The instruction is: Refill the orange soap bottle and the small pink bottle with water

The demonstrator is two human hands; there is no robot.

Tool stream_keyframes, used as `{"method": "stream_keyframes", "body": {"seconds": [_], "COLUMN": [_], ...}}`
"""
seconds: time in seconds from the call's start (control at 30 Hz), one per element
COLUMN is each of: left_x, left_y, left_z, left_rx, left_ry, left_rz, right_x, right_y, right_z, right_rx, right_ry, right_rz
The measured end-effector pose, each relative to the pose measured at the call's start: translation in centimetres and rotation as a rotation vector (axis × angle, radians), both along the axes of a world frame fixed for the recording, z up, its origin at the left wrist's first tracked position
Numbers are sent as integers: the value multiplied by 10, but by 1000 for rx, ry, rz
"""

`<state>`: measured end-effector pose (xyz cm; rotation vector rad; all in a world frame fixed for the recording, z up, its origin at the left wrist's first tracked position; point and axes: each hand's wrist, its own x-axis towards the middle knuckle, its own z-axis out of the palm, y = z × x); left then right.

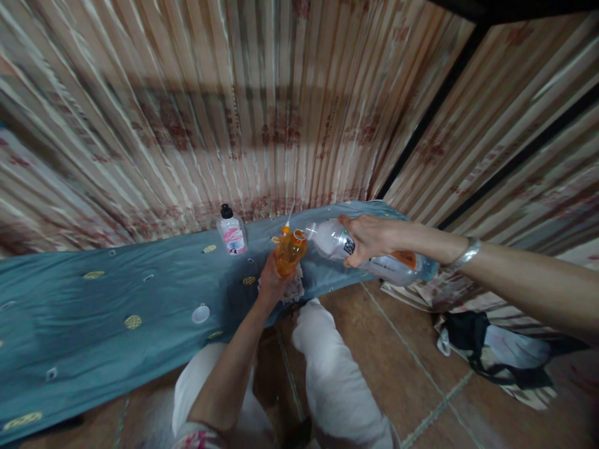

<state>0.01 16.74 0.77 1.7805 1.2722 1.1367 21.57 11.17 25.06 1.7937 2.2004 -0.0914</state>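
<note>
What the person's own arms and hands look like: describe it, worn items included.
The left hand and right hand are ungloved. A shiny silver-coloured bracelet circles the right arm near the wrist. The left forearm is bare up to a pale sleeve with a pink-red pattern, showing at the picture's bottom edge. No sleeve shows on the right arm.

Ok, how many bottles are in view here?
3: the orange bottle in the left hand, the tilted clear bottle in the right hand, and the black-capped bottle standing on the blue cloth. Any others would be hidden from this view.
</note>
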Motion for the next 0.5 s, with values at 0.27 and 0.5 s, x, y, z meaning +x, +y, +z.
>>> {"method": "stream_keyframes", "body": {"seconds": [0.27,0.5], "left_x": [0,0], "left_y": [-2,-2], "left_z": [5,6], "left_rx": [7,-6], "left_ry": [-26,-22], "left_rz": [9,3], "right_x": [1,1], "right_y": [1,2], "right_z": [-1,-1], "right_rx": [-1,-13], "right_ry": [-34,-44], "right_rz": [-2,3]}}
